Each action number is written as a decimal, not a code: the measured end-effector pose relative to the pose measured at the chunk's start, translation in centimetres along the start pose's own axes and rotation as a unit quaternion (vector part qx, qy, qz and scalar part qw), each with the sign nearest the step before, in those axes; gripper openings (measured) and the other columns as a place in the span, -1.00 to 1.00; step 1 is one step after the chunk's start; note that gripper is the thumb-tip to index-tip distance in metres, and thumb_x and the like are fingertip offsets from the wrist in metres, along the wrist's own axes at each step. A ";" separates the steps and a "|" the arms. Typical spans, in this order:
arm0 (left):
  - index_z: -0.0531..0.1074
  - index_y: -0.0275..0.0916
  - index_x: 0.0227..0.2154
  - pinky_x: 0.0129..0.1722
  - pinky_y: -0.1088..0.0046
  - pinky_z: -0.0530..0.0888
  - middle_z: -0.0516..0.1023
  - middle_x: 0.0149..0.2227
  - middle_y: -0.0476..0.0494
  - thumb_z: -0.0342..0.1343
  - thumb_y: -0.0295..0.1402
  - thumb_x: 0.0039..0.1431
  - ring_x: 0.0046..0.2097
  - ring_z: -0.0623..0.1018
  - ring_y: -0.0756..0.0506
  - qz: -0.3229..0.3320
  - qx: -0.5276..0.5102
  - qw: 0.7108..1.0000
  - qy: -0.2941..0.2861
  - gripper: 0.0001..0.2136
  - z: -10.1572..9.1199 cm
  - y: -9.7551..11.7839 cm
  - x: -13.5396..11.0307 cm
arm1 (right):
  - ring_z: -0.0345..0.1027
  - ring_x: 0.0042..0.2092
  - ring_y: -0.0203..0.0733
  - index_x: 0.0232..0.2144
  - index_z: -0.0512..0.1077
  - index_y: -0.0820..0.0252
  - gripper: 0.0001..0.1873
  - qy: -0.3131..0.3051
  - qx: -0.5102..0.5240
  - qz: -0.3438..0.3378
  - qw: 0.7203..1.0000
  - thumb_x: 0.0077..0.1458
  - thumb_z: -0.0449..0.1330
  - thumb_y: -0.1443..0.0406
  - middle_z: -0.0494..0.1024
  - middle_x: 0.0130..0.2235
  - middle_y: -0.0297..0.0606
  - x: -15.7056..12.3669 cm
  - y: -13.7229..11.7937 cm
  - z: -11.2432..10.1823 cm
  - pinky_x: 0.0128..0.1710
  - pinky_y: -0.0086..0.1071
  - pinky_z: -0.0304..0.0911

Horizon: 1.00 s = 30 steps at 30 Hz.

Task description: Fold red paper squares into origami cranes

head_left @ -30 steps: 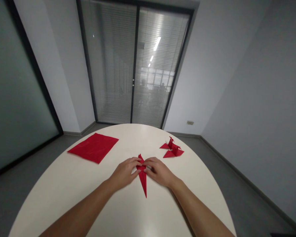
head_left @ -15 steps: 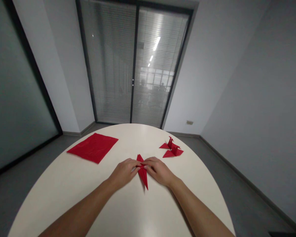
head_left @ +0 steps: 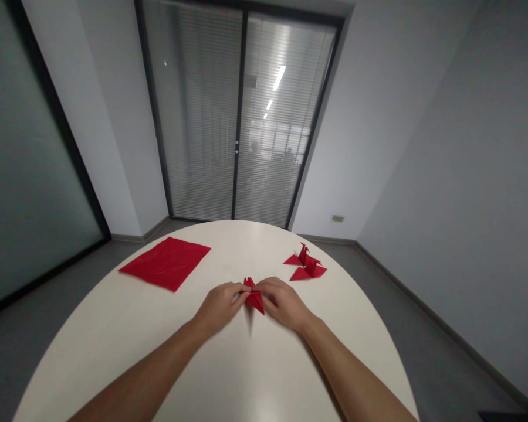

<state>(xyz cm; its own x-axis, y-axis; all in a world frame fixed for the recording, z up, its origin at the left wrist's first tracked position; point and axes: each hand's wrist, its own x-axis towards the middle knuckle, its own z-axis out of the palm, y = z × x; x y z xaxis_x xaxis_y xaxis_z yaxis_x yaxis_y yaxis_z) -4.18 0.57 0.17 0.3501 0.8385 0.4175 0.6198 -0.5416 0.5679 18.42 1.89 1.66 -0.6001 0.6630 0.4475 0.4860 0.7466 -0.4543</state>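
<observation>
Between my two hands, near the middle of the white table (head_left: 211, 375), is a piece of folded red origami paper (head_left: 256, 300). Its near point is raised off the table and casts a shadow below it. My left hand (head_left: 222, 302) pinches the left side with thumb and fingers. From the right, my right hand (head_left: 284, 300) grips the other side, its fingers lying over the upper part. The far tips of the paper stick out beyond my fingers. My fingertips cover the paper's middle.
A flat, creased red sheet (head_left: 167, 264) lies on the table's left side. Two finished red paper cranes, a rear one (head_left: 303, 256) and a front one (head_left: 310, 270), stand close together at the right. Beyond the round table edge is a glass door with blinds (head_left: 198, 129).
The near point of the folded paper has come up from the table and now looks shorter. Both hands have stayed nearly in place on it.
</observation>
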 end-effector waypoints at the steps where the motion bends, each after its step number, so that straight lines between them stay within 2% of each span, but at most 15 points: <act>1: 0.58 -0.12 -0.14 -0.09 0.35 0.52 0.69 -0.17 -0.06 0.07 -0.35 0.35 -0.13 0.64 -0.13 0.002 -0.007 1.000 0.005 -0.82 -0.1 0.2 0.0 | 0.45 -0.02 -0.08 0.02 0.54 0.07 -0.70 0.005 0.000 0.004 1.000 0.30 0.14 0.37 0.62 -0.07 -0.17 0.1 -0.1 0.0 0.04 -0.19 0.35; 5: 0.54 -0.12 -0.08 -0.01 0.32 0.51 0.66 -0.09 -0.08 0.10 -0.33 0.32 -0.06 0.61 -0.13 0.025 -0.029 0.998 0.045 -0.81 -0.4 1.0 -0.3 | 0.45 -0.06 -0.08 -0.07 0.56 0.09 -0.77 0.039 0.003 0.036 0.999 0.32 0.14 0.35 0.64 -0.12 -0.19 0.1 -0.5 -0.2 0.00 -0.20 0.33; 8: 0.54 -0.14 -0.09 -0.04 0.34 0.52 0.66 -0.09 -0.10 0.14 -0.31 0.27 -0.07 0.61 -0.13 0.034 -0.055 0.995 0.078 -0.81 -0.5 1.6 -0.3 | 0.46 -0.07 -0.08 -0.11 0.57 0.09 -0.81 0.077 0.030 0.063 0.995 0.32 0.16 0.31 0.64 -0.13 -0.19 0.1 -1.0 -0.2 -0.01 -0.21 0.33; 13: 0.55 -0.21 -0.20 -0.31 0.46 0.52 0.68 -0.24 -0.09 0.08 -0.25 0.30 -0.29 0.63 -0.07 -0.050 -0.171 0.979 0.097 -0.80 -0.6 3.1 0.2 | 0.46 -0.14 -0.11 -0.13 0.57 0.12 -0.81 0.127 0.108 0.101 0.981 0.28 0.19 0.25 0.64 -0.17 -0.20 0.3 -2.4 -0.1 -0.08 -0.25 0.32; 16: 0.55 -0.24 -0.24 -0.29 0.44 0.53 0.68 -0.29 -0.12 0.10 -0.19 0.27 -0.28 0.65 -0.11 -0.092 -0.247 0.959 0.103 -0.77 -0.9 3.8 0.6 | 0.45 -0.25 -0.16 -0.17 0.56 0.16 -0.79 0.141 0.200 0.133 0.960 0.24 0.23 0.18 0.63 -0.28 -0.24 0.6 -3.0 -0.1 -0.18 -0.30 0.32; 19: 0.55 -0.26 -0.30 -0.20 0.39 0.53 0.68 -0.30 -0.16 0.14 -0.16 0.22 -0.24 0.65 -0.14 -0.123 -0.303 0.941 0.086 -0.75 -0.9 3.9 0.8 | 0.42 -0.33 -0.20 -0.21 0.54 0.21 -0.73 0.121 0.281 0.174 0.936 0.19 0.27 0.12 0.59 -0.39 -0.30 0.7 -2.9 0.1 -0.23 -0.33 0.30; 22: 0.53 -0.27 -0.35 -0.24 0.39 0.50 0.67 -0.35 -0.17 0.16 -0.15 0.15 -0.27 0.64 -0.15 -0.157 -0.332 0.929 0.037 -0.75 -0.2 2.9 0.8 | 0.41 -0.33 -0.20 -0.29 0.55 0.23 -0.72 0.083 0.300 0.200 0.929 0.18 0.27 0.11 0.58 -0.39 -0.29 0.4 -1.9 0.4 -0.23 -0.33 0.29; 24: 0.52 -0.27 -0.36 -0.32 0.43 0.45 0.65 -0.39 -0.14 0.17 -0.17 0.13 -0.34 0.62 -0.12 -0.168 -0.333 0.928 0.008 -0.76 0.5 2.0 0.6 | 0.43 -0.27 -0.16 -0.33 0.57 0.22 -0.74 0.067 0.266 0.196 0.941 0.19 0.25 0.13 0.60 -0.35 -0.25 0.1 -1.0 0.7 -0.18 -0.31 0.29; 27: 0.50 -0.27 -0.33 -0.45 0.48 0.32 0.58 -0.52 -0.04 0.16 -0.20 0.12 -0.46 0.53 -0.08 -0.168 -0.289 0.942 -0.020 -0.78 1.3 1.0 0.3 | 0.44 -0.15 -0.09 -0.34 0.61 0.19 -0.84 0.073 0.191 0.186 0.961 0.11 0.32 0.21 0.62 -0.24 -0.20 -0.2 0.1 1.0 -0.10 -0.27 0.27; 30: 0.53 -0.24 -0.27 -0.42 0.48 0.31 0.60 -0.48 -0.04 0.11 -0.23 0.19 -0.43 0.54 -0.08 -0.154 -0.202 0.966 -0.041 -0.80 1.2 0.9 0.0 | 0.43 -0.19 -0.12 -0.35 0.61 0.16 -0.93 0.055 0.165 0.144 0.974 0.11 0.31 0.30 0.62 -0.28 -0.25 -0.2 0.5 1.0 -0.13 -0.30 0.26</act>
<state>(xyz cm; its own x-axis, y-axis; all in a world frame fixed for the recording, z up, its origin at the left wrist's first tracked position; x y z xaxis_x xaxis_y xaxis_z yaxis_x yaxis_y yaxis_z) -2.82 0.11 -0.15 0.2577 0.9566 0.1361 0.3842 -0.2307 0.8940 18.15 2.01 0.56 -0.3882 0.8582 0.3359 0.3828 0.4817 -0.7883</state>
